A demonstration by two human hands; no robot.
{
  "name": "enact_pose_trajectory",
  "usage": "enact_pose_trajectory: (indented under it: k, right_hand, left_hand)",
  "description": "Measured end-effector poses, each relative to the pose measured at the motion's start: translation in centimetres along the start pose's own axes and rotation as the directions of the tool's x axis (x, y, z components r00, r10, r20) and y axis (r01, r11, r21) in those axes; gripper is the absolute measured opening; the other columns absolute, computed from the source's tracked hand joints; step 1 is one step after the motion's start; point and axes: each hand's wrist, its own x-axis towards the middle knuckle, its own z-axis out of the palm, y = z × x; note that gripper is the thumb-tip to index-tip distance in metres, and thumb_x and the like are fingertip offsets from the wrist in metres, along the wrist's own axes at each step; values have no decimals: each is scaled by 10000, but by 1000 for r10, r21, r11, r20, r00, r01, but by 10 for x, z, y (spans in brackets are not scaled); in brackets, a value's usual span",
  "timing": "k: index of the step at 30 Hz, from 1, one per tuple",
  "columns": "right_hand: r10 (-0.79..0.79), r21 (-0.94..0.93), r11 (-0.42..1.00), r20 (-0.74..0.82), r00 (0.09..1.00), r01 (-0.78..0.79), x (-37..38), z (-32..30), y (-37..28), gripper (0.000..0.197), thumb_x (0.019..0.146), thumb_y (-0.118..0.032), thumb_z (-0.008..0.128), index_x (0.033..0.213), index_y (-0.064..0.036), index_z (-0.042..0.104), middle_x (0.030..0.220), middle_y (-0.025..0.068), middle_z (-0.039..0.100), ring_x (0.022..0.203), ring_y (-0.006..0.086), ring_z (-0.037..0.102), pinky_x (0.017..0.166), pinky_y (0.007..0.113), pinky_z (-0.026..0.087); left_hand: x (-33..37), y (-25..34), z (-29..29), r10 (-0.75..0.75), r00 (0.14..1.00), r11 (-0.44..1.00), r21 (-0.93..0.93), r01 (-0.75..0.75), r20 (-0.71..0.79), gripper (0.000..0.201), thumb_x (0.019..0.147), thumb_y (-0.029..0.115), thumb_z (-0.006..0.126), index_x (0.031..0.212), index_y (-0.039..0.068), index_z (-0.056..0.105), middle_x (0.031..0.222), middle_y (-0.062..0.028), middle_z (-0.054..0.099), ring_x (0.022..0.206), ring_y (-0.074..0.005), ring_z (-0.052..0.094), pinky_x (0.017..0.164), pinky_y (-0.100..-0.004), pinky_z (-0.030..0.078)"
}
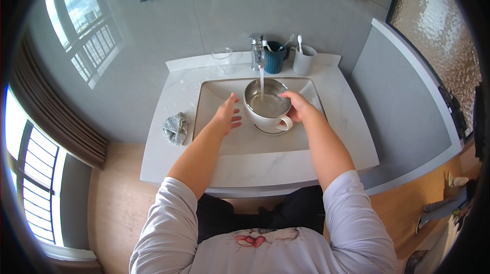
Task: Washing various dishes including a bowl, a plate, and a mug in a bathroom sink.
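Note:
A large white cup [263, 115] with a metal-looking inside stands in the white sink basin [219, 141]. My right hand [296, 106] grips the cup by its rim and handle on the right side. Water runs from the chrome tap [256, 49] straight into the cup, which holds some water. My left hand [227, 113] hovers open just left of the cup, fingers spread, touching nothing.
A grey crumpled cloth [175, 127] lies on the white counter left of the basin. Behind the basin stand a clear glass [223, 61], a dark blue mug [275, 57] and a grey mug with a toothbrush [304, 59]. A mirror hangs above.

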Motion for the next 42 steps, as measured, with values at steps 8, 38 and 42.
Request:
enact_pose_trajectory:
  k: [8,38,42]
  right_hand:
    - [-9,-37,999,-32,999,8,-7,0,2,489,836,-366,588,1191,-35,519,1165,193,601,1007,343,620,856,558,503]
    - [-476,-674,708,-235,848,211,3,25,16,378,814,-47,586,1193,-37,593,996,187,673,789,324,698,590,436,597]
    - [-601,-923,384,-263,754,-16,-11,42,8,239,852,-157,647,1025,8,664,729,147,682,596,266,688,540,342,561]
  left_hand:
    - [-2,0,0,-11,1000,1000,20,11,11,644,952,595,416,1439,174,391,1439,-198,392,1203,-368,478,962,-481,441]
    - [-29,6,25,102,982,985,121,-122,159,885,777,96,670,1483,243,157,1276,-148,471,1061,-301,564,840,-478,536]
    - [-31,5,24,285,955,903,312,-296,84,1007,712,258,760,1495,199,129,1314,-160,472,1108,-304,549,787,-431,534]
